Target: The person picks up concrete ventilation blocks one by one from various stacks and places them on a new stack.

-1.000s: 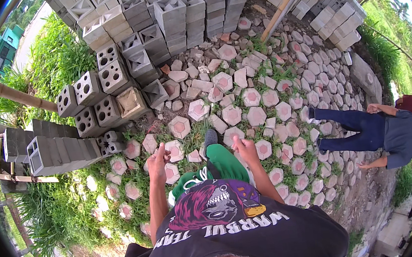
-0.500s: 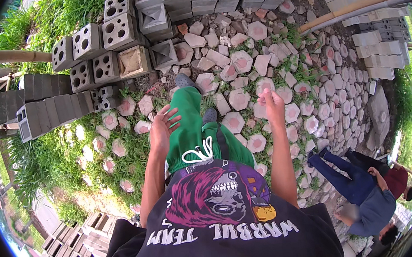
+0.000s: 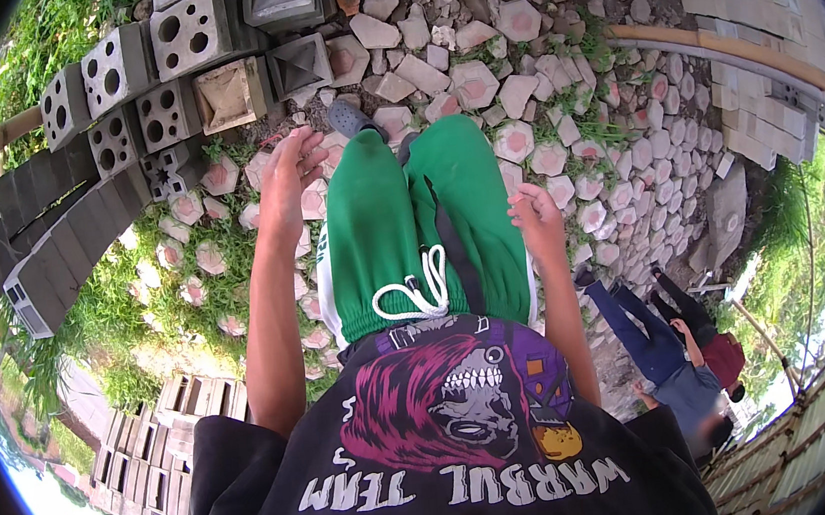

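My left hand [image 3: 291, 175] is raised in front of me on the left, empty, its fingers loosely bent and apart. It hovers over the paved ground, nearest to my green trousers [image 3: 370, 232] and a grey clog [image 3: 355, 118] on one foot. On the right, my right hand [image 3: 537, 212] hangs beside my thigh with its fingers half curled and a little apart; nothing shows in it. Neither hand touches a block. Ahead on the left are stacked grey hollow blocks [image 3: 116, 69] with round holes, and a tan block [image 3: 230, 94] with a pyramid-shaped recess.
Hexagonal pavers [image 3: 475, 84], broken pieces and grass cover the uneven ground. A bamboo pole [image 3: 712, 45] crosses at the right, near stacked pale blocks [image 3: 764, 110]. Two people [image 3: 686, 370] stand at the lower right. More blocks [image 3: 166, 449] are piled at the lower left.
My left hand has moved forward and left; my right hand has dropped slightly and its fingers have loosened. The block stack appears closer, and both my legs now show side by side.
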Demonstrator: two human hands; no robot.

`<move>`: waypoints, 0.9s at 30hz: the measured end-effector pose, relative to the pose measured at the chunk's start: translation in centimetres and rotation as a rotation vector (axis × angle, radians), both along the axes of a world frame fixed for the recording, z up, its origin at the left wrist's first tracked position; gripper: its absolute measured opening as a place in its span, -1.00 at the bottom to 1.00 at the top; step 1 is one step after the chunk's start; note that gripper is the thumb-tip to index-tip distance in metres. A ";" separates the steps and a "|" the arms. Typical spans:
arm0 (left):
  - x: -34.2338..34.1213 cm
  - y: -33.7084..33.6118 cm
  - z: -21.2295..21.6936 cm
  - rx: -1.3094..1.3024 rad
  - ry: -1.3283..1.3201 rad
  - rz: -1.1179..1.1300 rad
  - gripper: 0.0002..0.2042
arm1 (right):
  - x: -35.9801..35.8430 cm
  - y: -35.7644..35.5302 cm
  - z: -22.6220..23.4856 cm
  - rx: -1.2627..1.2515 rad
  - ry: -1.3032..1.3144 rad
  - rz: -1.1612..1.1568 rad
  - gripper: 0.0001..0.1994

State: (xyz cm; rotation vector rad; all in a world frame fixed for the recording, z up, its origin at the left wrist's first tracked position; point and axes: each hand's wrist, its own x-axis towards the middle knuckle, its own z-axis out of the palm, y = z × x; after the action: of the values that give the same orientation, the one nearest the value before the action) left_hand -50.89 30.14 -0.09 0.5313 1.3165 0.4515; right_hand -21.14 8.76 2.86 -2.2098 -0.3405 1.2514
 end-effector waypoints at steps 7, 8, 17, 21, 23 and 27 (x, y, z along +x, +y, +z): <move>4.1 8.0 -0.5 0.013 -0.018 0.184 -0.54 | 6.4 13.5 -1.3 0.026 -0.026 0.145 -0.67; 4.8 8.9 -0.9 0.023 -0.032 0.196 -0.53 | 7.6 15.8 -2.0 0.013 -0.026 0.181 -0.67; 15.9 17.4 -8.5 -0.020 0.045 0.293 -0.45 | 23.4 43.8 -12.8 0.121 -0.356 0.366 -0.44; 23.0 23.3 -11.9 -0.033 0.068 0.201 -0.34 | 26.9 55.6 -17.0 0.122 -0.444 0.412 -0.18; 27.2 27.8 -13.8 0.029 0.111 0.119 -0.28 | 30.0 59.0 -21.3 0.164 -0.428 0.394 -0.10; 33.8 36.7 -17.0 0.263 0.326 -0.029 -0.13 | 28.5 61.5 -23.8 0.111 -0.561 0.561 -0.43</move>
State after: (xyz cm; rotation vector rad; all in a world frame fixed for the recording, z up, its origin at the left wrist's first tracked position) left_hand -17.11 66.85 -17.08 0.8696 1.5676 0.5334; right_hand 7.32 70.29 -20.93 -2.4161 -1.2857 0.7958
